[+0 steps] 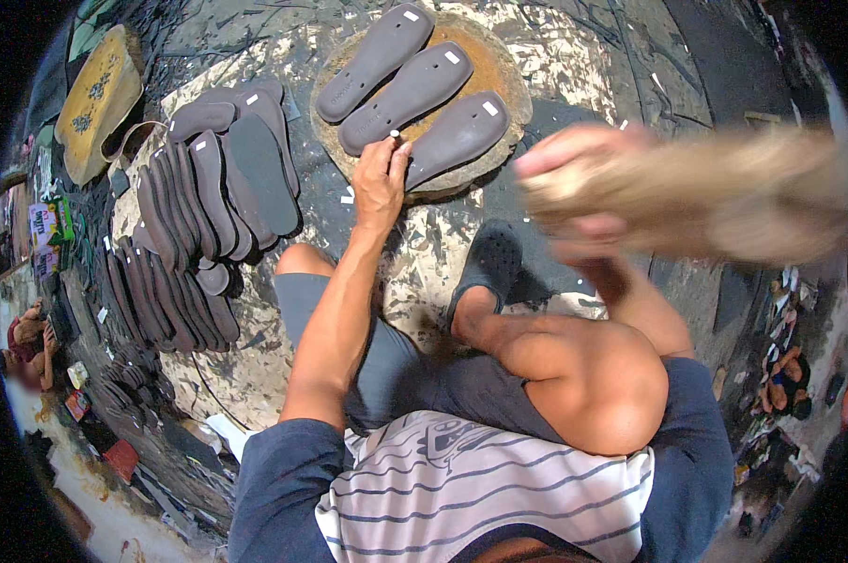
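Observation:
Three dark grey-brown shoe soles [461, 139] lie slanted on a round wooden block [516, 61], each with a small white tag and small holes. My left hand [379, 186] is closed at the near edge of the block, pinching a small punch [395, 136] with a pale round top. It stands between the near sole and the middle one, by their lower ends; its tip is hidden by my fingers. To the right of the block, my right hand [588, 233] grips a thick wooden mallet [701, 192], raised and smeared by motion.
Stacks of similar soles [184, 202] stand left of the block. Another worn wooden slab [100, 103] lies farther left. My bent leg and dark clog [489, 263] are close to the block's near side. Two other people [31, 347] [785, 380] sit at the far edges.

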`<control>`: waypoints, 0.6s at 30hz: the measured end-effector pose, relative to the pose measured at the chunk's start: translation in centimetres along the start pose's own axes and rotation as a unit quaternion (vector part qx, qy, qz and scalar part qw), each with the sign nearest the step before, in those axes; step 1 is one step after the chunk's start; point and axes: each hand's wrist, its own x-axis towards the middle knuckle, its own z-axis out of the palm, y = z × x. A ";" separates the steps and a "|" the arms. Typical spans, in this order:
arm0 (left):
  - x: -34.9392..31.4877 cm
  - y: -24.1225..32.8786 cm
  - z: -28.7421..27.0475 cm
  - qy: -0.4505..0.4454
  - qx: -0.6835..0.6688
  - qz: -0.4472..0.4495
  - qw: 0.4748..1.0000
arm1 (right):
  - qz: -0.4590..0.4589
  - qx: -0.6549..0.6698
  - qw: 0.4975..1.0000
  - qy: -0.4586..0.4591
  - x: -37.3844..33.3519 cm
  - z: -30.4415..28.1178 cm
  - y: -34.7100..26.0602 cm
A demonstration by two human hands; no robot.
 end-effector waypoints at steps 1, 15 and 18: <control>-0.2 -0.3 0.2 -0.025 -0.021 0.007 0.999 | 0.097 -0.102 0.986 -0.085 -3.5 0.1 4.3; -1.4 1.5 -1.5 -0.053 -0.149 -0.232 0.960 | 0.551 0.178 0.811 -0.088 -8.5 -0.5 9.0; -1.2 1.8 -1.4 -0.074 -0.151 -0.224 0.960 | 0.527 0.186 0.823 -0.099 -8.7 -0.4 9.8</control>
